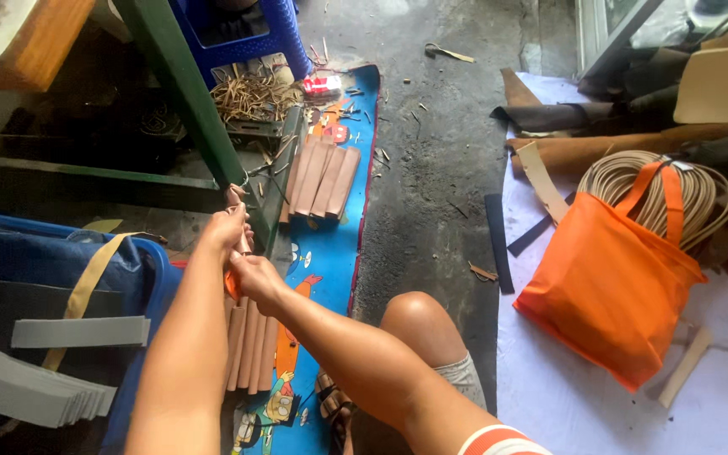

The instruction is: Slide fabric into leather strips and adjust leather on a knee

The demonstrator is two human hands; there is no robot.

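Note:
My left hand [227, 224] and my right hand [252, 275] are close together over the blue cartoon mat [339, 244], next to a green table leg [187, 93]. Both hands grip a thin tan leather strip [244, 244] held upright between them. Directly beneath the hands lies a row of tan leather strips [250, 341]. A second row of tan strips [320, 179] lies farther up the mat. My bare knee [419, 316] is bent just right of my right forearm.
An orange bag [608, 286] holding a coil of tan strips [701, 190] sits on a white sheet at right, with rolled leather [617, 147] behind. Grey strips [27, 392] are stacked at lower left. A blue crate [242, 34] and leather scraps [250, 94] lie at the top.

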